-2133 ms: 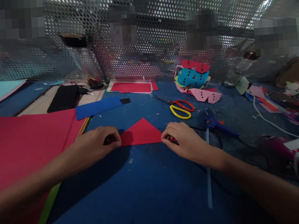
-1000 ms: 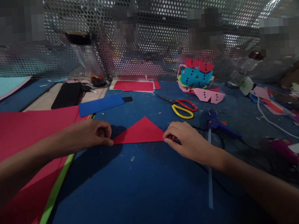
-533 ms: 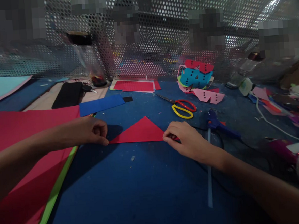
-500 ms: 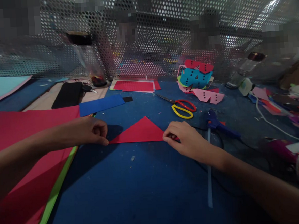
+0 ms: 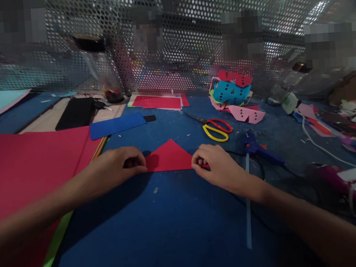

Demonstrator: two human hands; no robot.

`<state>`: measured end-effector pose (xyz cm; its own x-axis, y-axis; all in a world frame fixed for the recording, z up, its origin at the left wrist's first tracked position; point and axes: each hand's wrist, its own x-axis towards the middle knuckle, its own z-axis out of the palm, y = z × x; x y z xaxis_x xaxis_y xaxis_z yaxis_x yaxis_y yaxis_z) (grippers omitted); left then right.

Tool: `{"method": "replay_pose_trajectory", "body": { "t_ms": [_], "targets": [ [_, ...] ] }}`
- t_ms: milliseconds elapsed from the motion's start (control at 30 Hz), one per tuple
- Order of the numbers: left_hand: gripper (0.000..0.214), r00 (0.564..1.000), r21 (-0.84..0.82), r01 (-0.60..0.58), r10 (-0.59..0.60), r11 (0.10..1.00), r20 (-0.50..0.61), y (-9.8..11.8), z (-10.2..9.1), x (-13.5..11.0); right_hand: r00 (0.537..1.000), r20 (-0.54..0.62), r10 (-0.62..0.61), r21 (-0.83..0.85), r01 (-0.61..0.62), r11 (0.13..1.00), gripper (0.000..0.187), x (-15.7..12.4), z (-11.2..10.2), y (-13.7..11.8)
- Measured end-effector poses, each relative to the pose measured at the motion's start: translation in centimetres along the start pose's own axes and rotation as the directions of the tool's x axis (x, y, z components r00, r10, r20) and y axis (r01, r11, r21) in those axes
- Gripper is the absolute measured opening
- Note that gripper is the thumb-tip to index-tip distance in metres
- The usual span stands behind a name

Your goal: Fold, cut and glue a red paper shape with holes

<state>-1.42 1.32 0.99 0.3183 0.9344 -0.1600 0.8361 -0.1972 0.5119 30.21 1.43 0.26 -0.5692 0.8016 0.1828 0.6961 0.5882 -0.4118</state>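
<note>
A red paper triangle [image 5: 170,158] lies on the blue table [image 5: 154,232], its long edge toward me and its peak pointing away. At its left corner my left hand [image 5: 122,165] is closed, thumb and fingers pinching the paper and covering that corner. My right hand [image 5: 215,163] pinches the right corner, with a bit of red showing past the fingers. Beyond the triangle lie scissors [image 5: 216,129] with one red and one yellow handle. A blue glue gun [image 5: 260,150] rests to the right of my right hand.
Large red sheets [image 5: 30,160] lie at left, with a blue paper strip [image 5: 118,126] and a black phone-like object [image 5: 75,113] behind. Cut paper masks [image 5: 232,92] and red sheets [image 5: 157,102] are near the perforated metal screen [image 5: 177,40]. Paper scraps [image 5: 344,117] clutter the right.
My left hand has moved right along the triangle, from its left tip further in, and now covers more of that corner. My right hand stays at the right corner.
</note>
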Motion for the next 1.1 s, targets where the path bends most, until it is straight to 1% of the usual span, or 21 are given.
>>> {"method": "replay_pose_trajectory", "body": {
  "t_ms": [133,267,400,600,700,800,900,967,1033,1067,1100],
  "targets": [
    [0.027,0.999,-0.016,0.032,-0.032,0.999,0.007,-0.6,-0.4,0.1,1.0,0.019,0.018,0.015,-0.018,1.0,0.007,-0.1,-0.2,0.1],
    [0.023,0.998,-0.06,0.048,-0.046,0.997,0.031,-0.4,-1.1,0.4,0.999,0.039,0.019,0.029,-0.02,0.999,0.015,-0.4,-0.8,0.0],
    [0.021,0.995,-0.083,0.062,-0.056,0.995,0.078,-0.7,-1.8,0.7,0.995,0.097,0.032,0.04,-0.036,0.999,0.02,-0.7,-1.7,0.4],
    [0.021,0.988,-0.068,0.064,-0.054,0.996,0.145,-1.6,-2.6,1.1,0.985,0.169,0.018,0.106,-0.036,0.994,0.031,-0.9,-2.6,1.5],
    [0.017,0.986,-0.062,0.041,-0.03,0.997,0.165,-1.6,-3.1,1.0,0.98,0.199,-0.008,0.149,-0.023,0.989,0.039,-0.9,-2.7,2.1],
    [0.018,0.979,-0.061,0.025,-0.012,0.998,0.203,-1.4,-3.6,0.9,0.977,0.212,-0.018,0.167,-0.018,0.986,0.044,-0.7,-2.7,2.7],
    [0.019,0.977,-0.068,-0.007,0.022,0.998,0.21,-1.3,-4.0,0.8,0.981,0.194,-0.001,0.16,-0.03,0.987,0.041,-0.5,-2.5,3.1],
    [0.019,0.978,-0.077,-0.032,0.047,0.997,0.204,-1.4,-4.1,0.8,0.984,0.179,0.011,0.151,-0.038,0.988,0.033,-0.3,-2.4,3.0],
    [0.019,0.977,-0.095,-0.047,0.065,0.994,0.202,-1.6,-4.1,0.9,0.988,0.155,0.023,0.131,-0.044,0.99,0.019,-0.2,-2.2,2.7],
    [0.019,0.976,-0.099,-0.055,0.074,0.994,0.207,-1.7,-4.1,0.9,0.99,0.135,0.03,0.116,-0.046,0.992,0.016,-0.2,-2.1,2.5],
    [0.02,0.975,-0.101,-0.061,0.081,0.993,0.207,-1.8,-4.0,1.0,0.993,0.114,0.037,0.1,-0.049,0.994,0.017,-0.1,-1.9,2.2]
  ]
}}
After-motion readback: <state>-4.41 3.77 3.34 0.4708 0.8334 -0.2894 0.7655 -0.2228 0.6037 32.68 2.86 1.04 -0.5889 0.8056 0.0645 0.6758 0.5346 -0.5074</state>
